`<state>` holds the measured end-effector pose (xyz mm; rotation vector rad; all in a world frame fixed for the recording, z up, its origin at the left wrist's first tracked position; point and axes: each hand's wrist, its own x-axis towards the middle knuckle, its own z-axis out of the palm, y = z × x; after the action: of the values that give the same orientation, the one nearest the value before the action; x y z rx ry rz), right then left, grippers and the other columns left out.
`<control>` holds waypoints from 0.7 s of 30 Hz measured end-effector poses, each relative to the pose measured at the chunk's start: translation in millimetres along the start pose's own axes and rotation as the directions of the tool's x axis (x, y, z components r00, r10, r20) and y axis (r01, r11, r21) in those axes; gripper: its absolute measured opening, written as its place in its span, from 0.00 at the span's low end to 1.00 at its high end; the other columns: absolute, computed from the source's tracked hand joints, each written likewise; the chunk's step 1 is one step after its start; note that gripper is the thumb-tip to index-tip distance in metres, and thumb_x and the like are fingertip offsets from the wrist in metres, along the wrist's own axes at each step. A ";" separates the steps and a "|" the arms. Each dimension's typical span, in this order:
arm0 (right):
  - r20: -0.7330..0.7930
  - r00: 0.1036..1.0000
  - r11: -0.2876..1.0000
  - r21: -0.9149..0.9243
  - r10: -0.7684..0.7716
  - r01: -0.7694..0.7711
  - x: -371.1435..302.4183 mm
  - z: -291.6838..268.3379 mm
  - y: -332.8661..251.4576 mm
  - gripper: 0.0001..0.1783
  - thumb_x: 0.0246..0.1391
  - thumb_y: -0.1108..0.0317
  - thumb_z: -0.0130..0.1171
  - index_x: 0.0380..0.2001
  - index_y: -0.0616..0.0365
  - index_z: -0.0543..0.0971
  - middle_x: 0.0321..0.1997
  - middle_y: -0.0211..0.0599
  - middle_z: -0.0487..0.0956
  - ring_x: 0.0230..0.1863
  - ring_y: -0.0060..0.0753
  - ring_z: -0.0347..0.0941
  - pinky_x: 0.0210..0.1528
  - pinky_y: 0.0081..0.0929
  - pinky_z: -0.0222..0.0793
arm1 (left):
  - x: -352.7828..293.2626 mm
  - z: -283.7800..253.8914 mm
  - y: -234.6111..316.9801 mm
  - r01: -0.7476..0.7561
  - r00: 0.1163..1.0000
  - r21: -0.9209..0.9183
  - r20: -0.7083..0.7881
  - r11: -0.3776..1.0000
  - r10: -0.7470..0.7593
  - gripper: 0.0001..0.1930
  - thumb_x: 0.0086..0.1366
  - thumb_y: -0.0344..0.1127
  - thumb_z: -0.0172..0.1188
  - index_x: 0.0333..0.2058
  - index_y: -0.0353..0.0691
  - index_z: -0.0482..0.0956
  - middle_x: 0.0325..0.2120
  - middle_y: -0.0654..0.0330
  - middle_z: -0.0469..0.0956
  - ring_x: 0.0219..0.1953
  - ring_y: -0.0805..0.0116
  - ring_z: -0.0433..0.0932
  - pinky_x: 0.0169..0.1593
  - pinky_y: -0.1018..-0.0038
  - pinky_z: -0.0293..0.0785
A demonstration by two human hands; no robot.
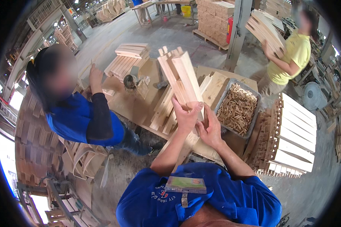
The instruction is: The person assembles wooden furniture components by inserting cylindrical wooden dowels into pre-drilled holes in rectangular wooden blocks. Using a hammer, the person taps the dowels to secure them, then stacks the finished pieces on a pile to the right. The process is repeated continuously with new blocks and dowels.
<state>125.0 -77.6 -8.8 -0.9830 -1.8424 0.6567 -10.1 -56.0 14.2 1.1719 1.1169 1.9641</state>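
A bundle of pale wooden bars (188,77), with short pegs at its far end, is held up over the workbench (138,109). My left hand (186,116) is closed round its near left side. My right hand (210,128) grips the near end from the right and below, its fingers partly hidden behind the wood. Under the bundle, more wooden bars (163,109) lie on the bench. To the right of my hands, a grey tray (260,105) holds a heap of short wooden dowels (236,109).
Left stands a co-worker in blue (83,117), one hand raised. Another in yellow (291,56) carries wooden boards at far right. A metal can (130,81) and stacked bars (127,60) occupy the bench's far left. Stacked wood (295,132), a pillar (238,36) and a fan (314,96) stand rightward.
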 end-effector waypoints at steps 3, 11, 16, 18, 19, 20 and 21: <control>-0.020 0.998 0.998 0.047 -0.052 0.052 4.0 11.4 11.5 0.46 0.53 0.73 0.70 0.73 0.68 0.61 0.50 0.56 0.78 0.36 0.51 0.77 0.40 0.43 0.76 | 3.2 -1.0 6.7 0.026 1.000 -0.021 0.017 0.999 -0.025 0.44 0.56 0.30 0.79 0.64 0.33 0.58 0.56 0.52 0.70 0.56 0.66 0.75 0.58 0.70 0.76; -0.060 0.995 0.996 -0.041 -0.078 0.075 -17.7 52.1 38.4 0.48 0.55 0.69 0.71 0.74 0.64 0.58 0.57 0.60 0.76 0.56 0.67 0.75 0.57 0.49 0.74 | 14.7 10.0 25.4 0.047 0.996 0.316 -0.083 0.948 -0.022 0.47 0.52 0.37 0.81 0.62 0.28 0.59 0.54 0.44 0.72 0.57 0.54 0.75 0.62 0.61 0.72; 0.259 0.966 0.984 -0.176 0.010 0.037 -44.7 -8.9 56.2 0.39 0.57 0.64 0.72 0.69 0.58 0.68 0.52 0.52 0.79 0.52 0.58 0.77 0.54 0.47 0.77 | 25.0 -42.3 -6.8 0.095 0.992 0.135 0.075 0.986 -0.106 0.42 0.52 0.27 0.79 0.62 0.33 0.63 0.51 0.54 0.75 0.52 0.66 0.77 0.54 0.71 0.77; 0.160 0.909 0.921 -0.133 0.385 -0.367 -83.2 -17.3 103.1 0.34 0.58 0.61 0.72 0.65 0.56 0.74 0.51 0.49 0.80 0.48 0.51 0.80 0.53 0.44 0.79 | 29.7 -54.9 -9.3 0.089 0.974 0.146 0.194 0.985 -0.117 0.38 0.51 0.24 0.78 0.59 0.36 0.68 0.47 0.58 0.78 0.49 0.69 0.78 0.53 0.71 0.77; 0.197 0.813 0.837 -0.157 0.547 -0.525 -91.0 -27.7 108.6 0.32 0.57 0.61 0.73 0.63 0.56 0.75 0.52 0.47 0.80 0.47 0.46 0.81 0.53 0.41 0.80 | 30.9 -57.7 -8.7 0.059 0.964 0.181 0.245 0.982 -0.103 0.37 0.50 0.24 0.78 0.58 0.37 0.70 0.47 0.59 0.78 0.49 0.70 0.77 0.53 0.70 0.77; 0.191 0.843 0.864 -0.140 0.503 -0.484 -98.0 -25.5 112.2 0.34 0.56 0.61 0.74 0.64 0.56 0.74 0.53 0.47 0.80 0.47 0.45 0.81 0.53 0.40 0.80 | 30.5 -59.2 -8.2 0.027 0.951 0.212 0.295 0.977 -0.091 0.36 0.49 0.23 0.77 0.57 0.38 0.71 0.47 0.59 0.79 0.48 0.70 0.77 0.53 0.70 0.77; 0.188 0.872 0.892 -0.127 0.451 -0.434 -103.3 -22.8 113.7 0.35 0.56 0.60 0.74 0.65 0.57 0.74 0.53 0.47 0.80 0.46 0.45 0.81 0.53 0.40 0.80 | 26.8 -61.3 -10.6 0.054 0.936 0.212 0.329 0.976 -0.124 0.38 0.48 0.22 0.77 0.58 0.40 0.69 0.50 0.59 0.78 0.48 0.69 0.77 0.53 0.69 0.77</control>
<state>212.5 -102.5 -134.6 -1.4623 -1.8479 1.0024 -76.2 -51.5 -0.3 1.4729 1.1758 1.5304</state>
